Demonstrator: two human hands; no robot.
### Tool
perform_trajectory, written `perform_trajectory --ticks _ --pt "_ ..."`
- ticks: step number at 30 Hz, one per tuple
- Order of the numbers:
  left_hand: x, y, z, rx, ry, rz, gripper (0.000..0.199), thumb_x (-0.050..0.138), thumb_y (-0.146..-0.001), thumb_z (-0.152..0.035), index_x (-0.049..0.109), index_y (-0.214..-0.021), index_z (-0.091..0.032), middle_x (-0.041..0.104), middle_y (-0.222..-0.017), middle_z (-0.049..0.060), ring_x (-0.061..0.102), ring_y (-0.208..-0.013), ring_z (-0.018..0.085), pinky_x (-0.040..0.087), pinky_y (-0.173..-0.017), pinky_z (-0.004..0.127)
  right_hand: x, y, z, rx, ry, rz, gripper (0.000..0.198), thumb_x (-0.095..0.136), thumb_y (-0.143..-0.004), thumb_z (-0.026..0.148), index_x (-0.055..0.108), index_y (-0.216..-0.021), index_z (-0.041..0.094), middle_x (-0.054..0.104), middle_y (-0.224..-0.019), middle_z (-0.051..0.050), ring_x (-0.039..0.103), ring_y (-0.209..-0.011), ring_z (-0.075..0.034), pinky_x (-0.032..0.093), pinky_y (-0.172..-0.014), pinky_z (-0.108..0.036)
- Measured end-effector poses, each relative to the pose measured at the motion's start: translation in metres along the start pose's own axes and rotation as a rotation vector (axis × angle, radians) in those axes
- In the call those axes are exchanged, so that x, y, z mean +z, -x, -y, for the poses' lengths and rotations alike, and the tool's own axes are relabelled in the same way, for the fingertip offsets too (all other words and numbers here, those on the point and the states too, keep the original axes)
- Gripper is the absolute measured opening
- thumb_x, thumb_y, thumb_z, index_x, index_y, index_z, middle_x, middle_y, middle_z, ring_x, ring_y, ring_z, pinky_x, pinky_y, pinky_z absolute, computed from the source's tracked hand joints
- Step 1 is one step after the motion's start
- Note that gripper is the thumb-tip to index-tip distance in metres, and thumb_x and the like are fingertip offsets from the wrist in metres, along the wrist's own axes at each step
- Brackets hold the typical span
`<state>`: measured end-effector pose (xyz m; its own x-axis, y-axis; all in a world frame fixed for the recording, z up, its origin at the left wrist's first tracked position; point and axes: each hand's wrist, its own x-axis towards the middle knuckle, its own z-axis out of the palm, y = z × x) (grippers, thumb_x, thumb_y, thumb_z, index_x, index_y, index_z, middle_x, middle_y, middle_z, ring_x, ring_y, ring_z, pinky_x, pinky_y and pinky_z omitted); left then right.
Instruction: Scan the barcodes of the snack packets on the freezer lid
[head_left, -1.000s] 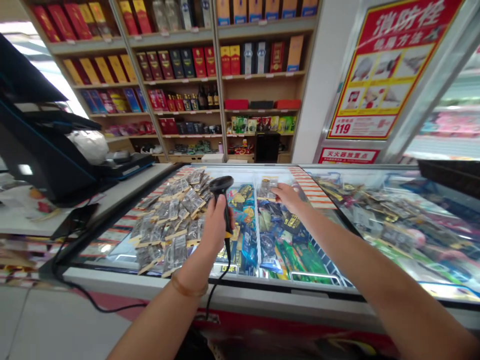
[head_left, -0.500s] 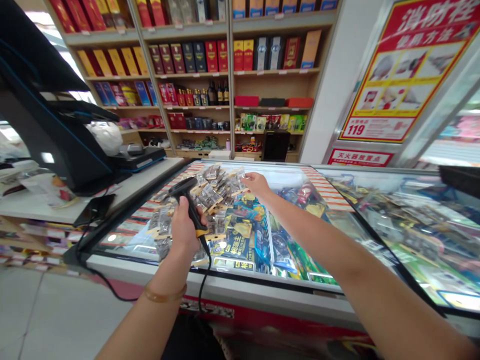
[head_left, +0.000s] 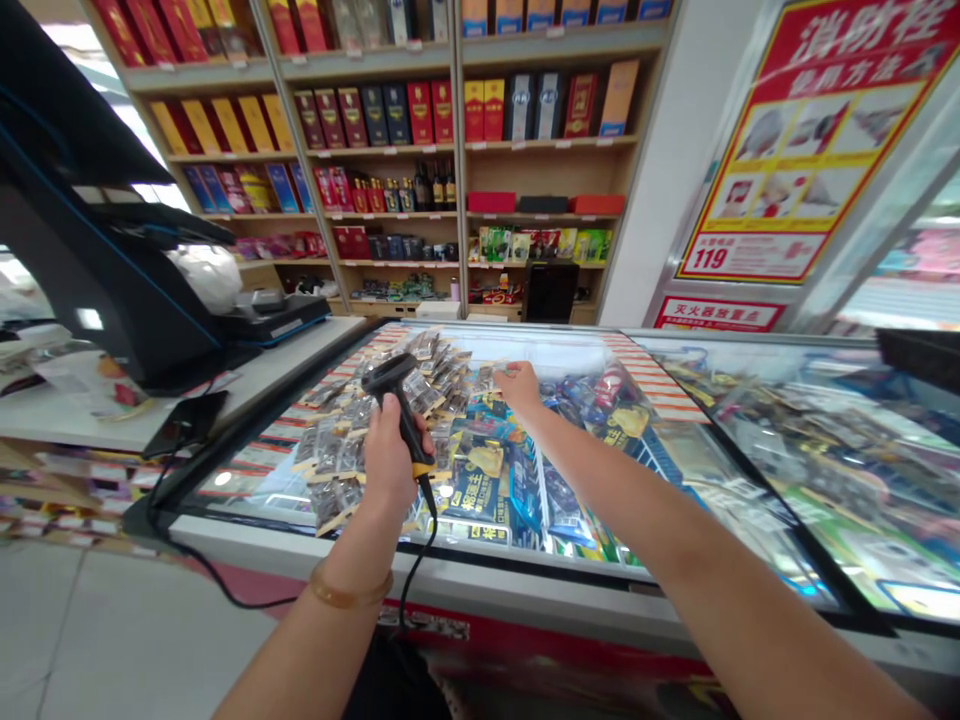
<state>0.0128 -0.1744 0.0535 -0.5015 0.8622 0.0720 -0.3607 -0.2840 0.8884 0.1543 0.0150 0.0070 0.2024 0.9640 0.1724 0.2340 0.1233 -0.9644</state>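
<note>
My left hand [head_left: 388, 455] is wrapped round the handle of a black barcode scanner [head_left: 393, 378], its cable hanging down over the freezer's front edge. The scanner head is above a heap of small clear packets [head_left: 334, 450] with dark contents and tan strips. Just right of the heap, my right hand [head_left: 519, 386] pinches a similar small packet [head_left: 486, 378] by its right side. The packet is close to the glass top; whether it touches cannot be made out. Beneath the glass lie blue bags [head_left: 480, 490] and other packaged goods.
The packets lie on the glass lid of a chest freezer [head_left: 570, 345]. At left stands a black checkout terminal [head_left: 172, 330] on a white counter [head_left: 292, 350], with a dark phone-like device [head_left: 184, 422] near its edge. Shelves of boxes [head_left: 375, 112] rise behind. Another glass-topped freezer [head_left: 795, 470] adjoins at right.
My left hand and the scanner have shifted to the right. My right hand has moved slightly right and down with the packet, away from the heap.
</note>
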Motion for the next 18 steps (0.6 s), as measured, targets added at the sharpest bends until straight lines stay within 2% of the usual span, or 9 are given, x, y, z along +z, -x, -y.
perform_trajectory --ticks 3,7,11,15,18 --pt "0.004 0.001 0.001 -0.004 -0.009 0.01 0.054 0.068 -0.078 -0.07 0.045 -0.088 -0.023 0.058 -0.061 -0.006 0.052 -0.04 0.009 0.036 -0.038 0.021 0.007 0.003 -0.003 0.075 -0.068 0.089 0.026 0.068 -0.083 0.023 0.06 -0.108 0.02 0.064 -0.08 0.002 0.061 -0.059 -0.013 0.054 -0.058 -0.025" --pt "0.012 0.002 0.005 -0.002 0.003 0.042 0.053 0.067 -0.078 -0.07 0.045 -0.091 -0.024 0.056 -0.059 -0.008 0.048 -0.037 0.009 0.036 -0.038 0.022 0.021 0.003 -0.004 -0.012 0.084 0.145 0.025 0.072 -0.082 0.03 0.068 -0.105 0.019 0.073 -0.094 -0.003 0.067 -0.071 -0.014 0.056 -0.067 -0.026" --pt "0.022 0.005 0.011 -0.023 -0.005 0.06 0.053 0.067 -0.078 -0.071 0.045 -0.09 -0.024 0.056 -0.059 -0.008 0.048 -0.038 0.009 0.035 -0.038 0.022 0.025 0.002 -0.006 -0.055 0.124 0.225 0.019 0.074 -0.083 0.035 0.074 -0.093 0.019 0.077 -0.091 -0.004 0.073 -0.091 -0.02 0.056 -0.081 -0.029" --pt "0.038 0.008 0.02 -0.057 -0.034 0.098 0.054 0.066 -0.077 -0.072 0.045 -0.09 -0.024 0.056 -0.06 -0.008 0.049 -0.038 0.009 0.036 -0.038 0.022 0.0 -0.005 -0.014 -0.147 0.06 0.281 0.018 0.073 -0.085 0.039 0.075 -0.088 0.021 0.077 -0.093 -0.003 0.072 -0.097 -0.021 0.054 -0.091 -0.032" --pt "0.057 0.011 0.03 -0.078 -0.04 0.153 0.055 0.067 -0.076 -0.072 0.045 -0.088 -0.024 0.057 -0.06 -0.008 0.048 -0.038 0.009 0.037 -0.038 0.022 -0.047 -0.017 -0.031 -0.17 0.056 0.175 0.02 0.071 -0.086 0.038 0.073 -0.096 0.021 0.076 -0.097 -0.004 0.071 -0.098 -0.02 0.053 -0.094 -0.035"
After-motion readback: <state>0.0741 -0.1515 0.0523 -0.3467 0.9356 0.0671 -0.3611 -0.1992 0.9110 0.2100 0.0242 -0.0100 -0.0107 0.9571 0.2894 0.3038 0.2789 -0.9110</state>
